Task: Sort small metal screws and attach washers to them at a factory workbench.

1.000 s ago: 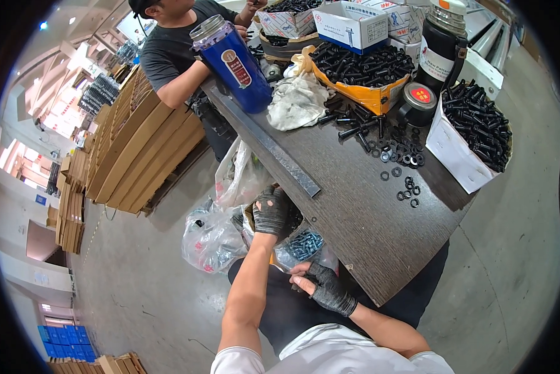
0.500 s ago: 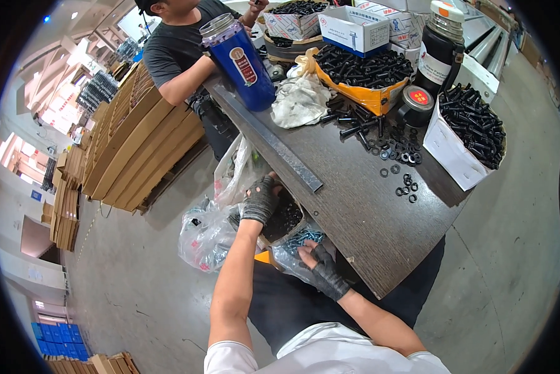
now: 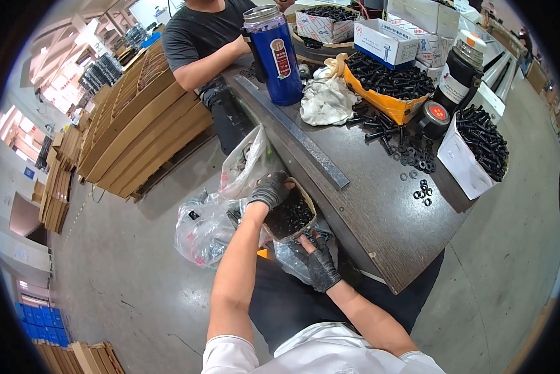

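We see the gloved left hand [image 3: 270, 189] curled over the far rim of a small cardboard box [image 3: 290, 215] full of dark hardware, fingers closed on its edge, while the gloved right hand [image 3: 320, 263] cups the box from below at its near side, fingers spread against it. The box hangs below the worktop's [image 3: 379, 230] near-left edge, above crumpled clear plastic bags [image 3: 208, 227] on the floor. On the worktop, a long metal bar [image 3: 298, 134] runs along the left edge; loose black washers [image 3: 422, 190] lie toward the right edge, and a blue bottle [image 3: 274, 56] stands at the far end.
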`<move>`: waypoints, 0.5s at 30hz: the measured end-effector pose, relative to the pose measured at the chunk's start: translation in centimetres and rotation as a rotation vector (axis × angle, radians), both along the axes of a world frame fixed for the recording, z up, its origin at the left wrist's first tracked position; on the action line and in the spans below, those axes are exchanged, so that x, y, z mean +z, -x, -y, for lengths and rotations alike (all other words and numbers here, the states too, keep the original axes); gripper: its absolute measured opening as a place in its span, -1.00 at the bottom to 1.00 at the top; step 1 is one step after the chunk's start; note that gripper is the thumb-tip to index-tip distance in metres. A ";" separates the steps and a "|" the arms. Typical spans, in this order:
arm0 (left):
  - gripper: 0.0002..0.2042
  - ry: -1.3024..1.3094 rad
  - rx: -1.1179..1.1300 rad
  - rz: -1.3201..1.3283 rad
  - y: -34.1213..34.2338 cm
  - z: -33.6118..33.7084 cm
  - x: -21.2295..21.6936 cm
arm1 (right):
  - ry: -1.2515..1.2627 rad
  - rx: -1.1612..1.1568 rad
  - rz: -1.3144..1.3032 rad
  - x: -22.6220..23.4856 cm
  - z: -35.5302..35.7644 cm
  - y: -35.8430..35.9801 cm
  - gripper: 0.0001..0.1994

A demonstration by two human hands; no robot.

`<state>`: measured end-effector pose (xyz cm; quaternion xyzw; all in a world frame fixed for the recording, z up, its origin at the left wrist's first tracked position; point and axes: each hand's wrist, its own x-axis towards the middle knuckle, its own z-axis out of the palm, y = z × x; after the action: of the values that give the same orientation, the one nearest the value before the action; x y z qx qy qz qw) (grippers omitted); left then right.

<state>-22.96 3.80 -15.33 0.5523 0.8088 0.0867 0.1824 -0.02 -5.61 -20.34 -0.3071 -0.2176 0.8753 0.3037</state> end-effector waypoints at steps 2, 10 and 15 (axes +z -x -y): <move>-0.63 0.000 0.004 0.038 0.9 0.5 0.0 | 0.088 -0.022 0.048 0.5 0.5 -0.5 -0.36; -0.54 -0.004 0.040 0.183 0.7 1.5 2.9 | -0.009 0.077 0.097 0.3 2.5 -2.8 -0.39; -0.52 -0.333 0.159 0.216 1.6 7.3 5.4 | -0.408 0.410 0.166 7.4 3.0 -9.3 -0.60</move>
<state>-24.53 -3.49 -9.94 0.4969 0.8000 0.2919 0.1668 9.23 -8.65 -12.94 -0.2599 -0.4702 0.8286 0.1574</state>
